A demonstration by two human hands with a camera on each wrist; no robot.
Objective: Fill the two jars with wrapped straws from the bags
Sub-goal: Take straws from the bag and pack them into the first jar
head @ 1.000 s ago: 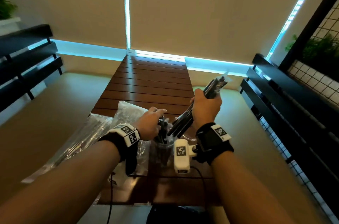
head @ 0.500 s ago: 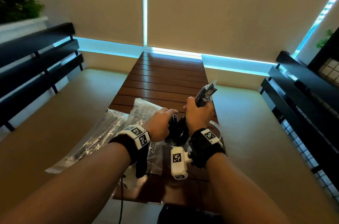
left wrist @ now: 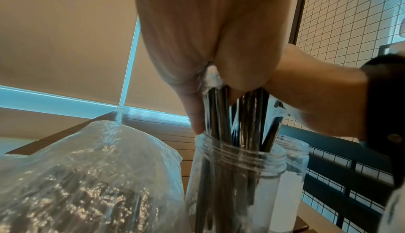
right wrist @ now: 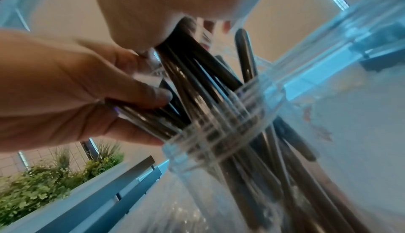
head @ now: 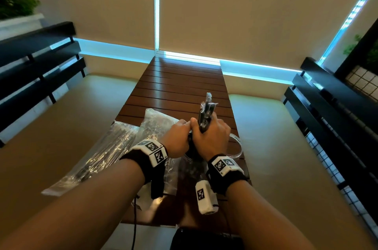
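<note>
My right hand (head: 211,136) grips a bundle of dark wrapped straws (head: 206,111) upright, with its lower ends inside a clear jar (left wrist: 236,176) on the table. Most of this jar is hidden under my hands in the head view. My left hand (head: 179,139) is against the right hand, its fingers (right wrist: 153,95) curled round the straws (right wrist: 197,84) at the jar's mouth (right wrist: 219,129). The second clear jar (head: 236,144) stands just to the right and behind, with nothing seen in it (left wrist: 292,165). Two clear bags of straws (head: 92,161) (head: 158,122) lie to the left.
The slatted wooden table (head: 184,82) runs away from me, and its far half is bare. Padded benches flank it on both sides (head: 51,127) (head: 286,137). Black rails (head: 36,61) (head: 331,102) stand beyond them. A black cable (head: 134,225) hangs at the near edge.
My right hand has swung the straw bundle from tilted to upright and lowered it into the jar. My left hand has closed in against it at the jar's mouth.
</note>
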